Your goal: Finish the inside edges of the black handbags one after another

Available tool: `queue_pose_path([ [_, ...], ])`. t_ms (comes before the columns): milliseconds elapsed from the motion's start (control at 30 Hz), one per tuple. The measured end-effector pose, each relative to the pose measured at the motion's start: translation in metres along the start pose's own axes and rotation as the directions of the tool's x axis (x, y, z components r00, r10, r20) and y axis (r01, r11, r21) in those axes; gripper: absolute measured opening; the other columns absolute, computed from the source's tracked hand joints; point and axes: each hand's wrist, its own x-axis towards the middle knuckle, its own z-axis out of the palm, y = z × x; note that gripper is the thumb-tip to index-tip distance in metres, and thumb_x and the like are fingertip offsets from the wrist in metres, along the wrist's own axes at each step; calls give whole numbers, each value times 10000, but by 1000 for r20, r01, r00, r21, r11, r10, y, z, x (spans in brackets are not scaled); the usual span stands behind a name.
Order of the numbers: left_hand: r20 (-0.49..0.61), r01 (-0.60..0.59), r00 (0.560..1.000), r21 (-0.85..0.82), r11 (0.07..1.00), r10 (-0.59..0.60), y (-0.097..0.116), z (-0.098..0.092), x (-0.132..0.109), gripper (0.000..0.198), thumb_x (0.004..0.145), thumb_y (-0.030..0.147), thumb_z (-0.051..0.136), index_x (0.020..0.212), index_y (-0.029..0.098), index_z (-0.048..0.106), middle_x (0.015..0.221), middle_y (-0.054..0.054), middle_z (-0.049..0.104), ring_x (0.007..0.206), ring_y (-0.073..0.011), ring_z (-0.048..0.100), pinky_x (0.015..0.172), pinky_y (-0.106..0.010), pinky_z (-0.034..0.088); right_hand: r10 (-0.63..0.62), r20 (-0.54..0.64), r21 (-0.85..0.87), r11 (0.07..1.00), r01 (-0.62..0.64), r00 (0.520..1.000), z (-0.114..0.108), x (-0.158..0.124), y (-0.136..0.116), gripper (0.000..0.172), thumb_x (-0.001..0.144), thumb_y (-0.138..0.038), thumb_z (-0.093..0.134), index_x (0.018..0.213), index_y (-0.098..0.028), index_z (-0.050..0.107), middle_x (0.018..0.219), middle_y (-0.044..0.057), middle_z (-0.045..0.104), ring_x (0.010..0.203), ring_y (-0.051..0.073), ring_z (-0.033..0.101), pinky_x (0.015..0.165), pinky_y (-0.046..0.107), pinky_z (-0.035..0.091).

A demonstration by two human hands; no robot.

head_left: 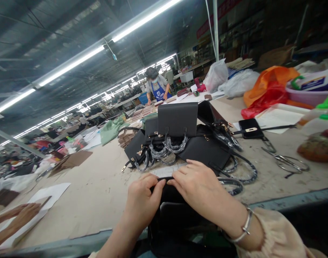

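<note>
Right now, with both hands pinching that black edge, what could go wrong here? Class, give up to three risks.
1. The metal bracelet by the right hand might scratch the black item, which the left hand also grips.
2. The topmost black bag could slide off the pile if bumped.
3. The loose scissors might nick the nearby wrapped handle if knocked.

Pale worktable (99, 193), heaped black handbags (201, 150), phone (257, 133), scissors (281, 157), white paper (55, 191)
</note>
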Motion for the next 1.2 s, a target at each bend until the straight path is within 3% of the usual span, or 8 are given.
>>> queue_pose_path([
  [300, 20, 15, 1000, 19, 1000, -15, 0, -1, 2, 315, 835, 293, 543, 551, 158, 548, 587, 6, 547, 585, -103, 512, 568, -212, 343, -15, -12, 17, 1000, 15, 1000, 2, 3, 3, 240, 911, -272, 476, 696, -205, 561, 695, 0, 620, 673, 168, 523, 769, 318, 341],
  [567, 20, 28, 999, 7, 1000, -29, 0, 0, 2, 321, 836, 308, 540, 551, 160, 547, 591, 7, 554, 589, -104, 522, 573, -209, 359, -27, 83, 28, 999, 24, 996, -13, -4, 26, 289, 915, -347, 471, 691, -215, 598, 690, -4, 641, 676, 151, 542, 657, 283, 313],
  [733, 20, 28, 999, -14, 1000, -28, 0, 0, 1, 312, 844, 309, 527, 572, 161, 574, 610, 2, 566, 598, -109, 526, 580, -212, 373, -43, 69, 49, 998, 40, 997, -13, -2, 27, 289, 911, -333, 478, 686, -201, 602, 682, -6, 634, 661, 139, 540, 683, 282, 329],
  [967, 6, 24, 1000, -28, 999, -24, 0, 1, 2, 295, 840, 289, 530, 578, 162, 578, 626, -3, 582, 611, -115, 543, 584, -214, 389, -55, 168, 172, 985, 26, 984, -20, -2, 44, 173, 880, -329, 544, 868, -210, 668, 799, 3, 659, 769, 124, 580, 675, 234, 374],
  [1200, -4, 11, 1000, -36, 999, -12, 0, 1, 1, 288, 843, 273, 534, 582, 159, 579, 637, -6, 588, 617, -114, 544, 584, -216, 394, -30, 70, 67, 997, 26, 997, -11, -1, 10, 122, 872, -297, 556, 845, -193, 614, 792, 14, 635, 774, 170, 562, 793, 329, 365],
])
